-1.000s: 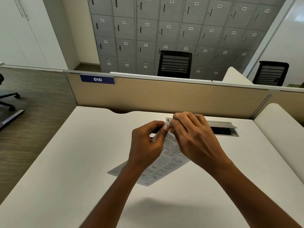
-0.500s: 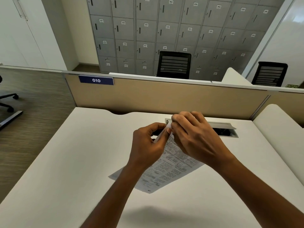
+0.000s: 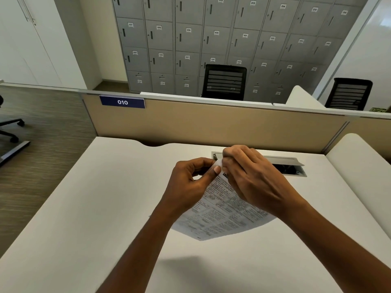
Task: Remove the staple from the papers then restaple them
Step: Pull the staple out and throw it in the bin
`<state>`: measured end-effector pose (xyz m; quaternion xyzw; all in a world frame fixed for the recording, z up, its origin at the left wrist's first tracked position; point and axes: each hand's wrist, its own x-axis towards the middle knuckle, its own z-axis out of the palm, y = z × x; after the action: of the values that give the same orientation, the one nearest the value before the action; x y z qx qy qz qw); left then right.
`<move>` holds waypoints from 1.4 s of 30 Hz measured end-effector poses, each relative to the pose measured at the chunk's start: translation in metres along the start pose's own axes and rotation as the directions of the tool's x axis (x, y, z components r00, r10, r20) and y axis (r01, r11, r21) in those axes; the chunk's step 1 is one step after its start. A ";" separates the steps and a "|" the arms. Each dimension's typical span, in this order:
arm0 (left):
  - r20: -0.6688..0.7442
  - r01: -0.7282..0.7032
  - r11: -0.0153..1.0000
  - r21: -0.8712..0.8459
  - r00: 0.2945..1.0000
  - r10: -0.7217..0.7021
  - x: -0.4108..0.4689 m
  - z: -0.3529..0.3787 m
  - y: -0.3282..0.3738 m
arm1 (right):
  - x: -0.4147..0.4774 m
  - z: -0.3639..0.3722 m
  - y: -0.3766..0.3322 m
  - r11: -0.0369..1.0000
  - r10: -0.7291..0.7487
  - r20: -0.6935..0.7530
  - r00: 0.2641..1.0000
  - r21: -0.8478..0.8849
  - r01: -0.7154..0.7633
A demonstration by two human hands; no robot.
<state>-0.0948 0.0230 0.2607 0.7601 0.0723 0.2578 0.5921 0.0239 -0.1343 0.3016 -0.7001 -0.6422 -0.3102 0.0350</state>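
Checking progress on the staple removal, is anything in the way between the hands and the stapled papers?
Nothing visible. The left hand and right hand both pinch the top corner of the papers, held above the desk. The staple itself cannot be seen.

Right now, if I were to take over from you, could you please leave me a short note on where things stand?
Left hand: pinches the papers at their top corner.
Right hand: fingers curled on the same corner; the staple itself is hidden.
Papers: held up by that corner above the desk.
Done: nothing I can confirm.
Left: pull the staple, then restaple; no stapler in view.
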 end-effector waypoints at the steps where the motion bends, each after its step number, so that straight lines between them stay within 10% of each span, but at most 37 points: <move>1: 0.003 0.004 1.000 0.007 1.000 -0.004 0.000 0.000 0.000 | -0.001 0.000 0.000 1.000 0.009 -0.001 1.000 0.001 -0.009; 30: -0.073 -0.087 0.986 0.141 0.993 0.098 0.006 0.026 0.001 | -0.012 0.005 0.012 0.996 0.042 0.015 0.999 -0.076 -0.041; 42: 0.095 -0.017 1.000 -0.011 0.995 0.018 0.011 0.014 0.004 | -0.010 -0.003 0.013 0.971 0.112 0.063 0.992 0.204 -0.122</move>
<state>-0.0799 0.0141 0.2656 0.7689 0.0359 0.2268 0.5967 0.0351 -0.1467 0.3037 -0.7370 -0.6293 -0.2211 0.1096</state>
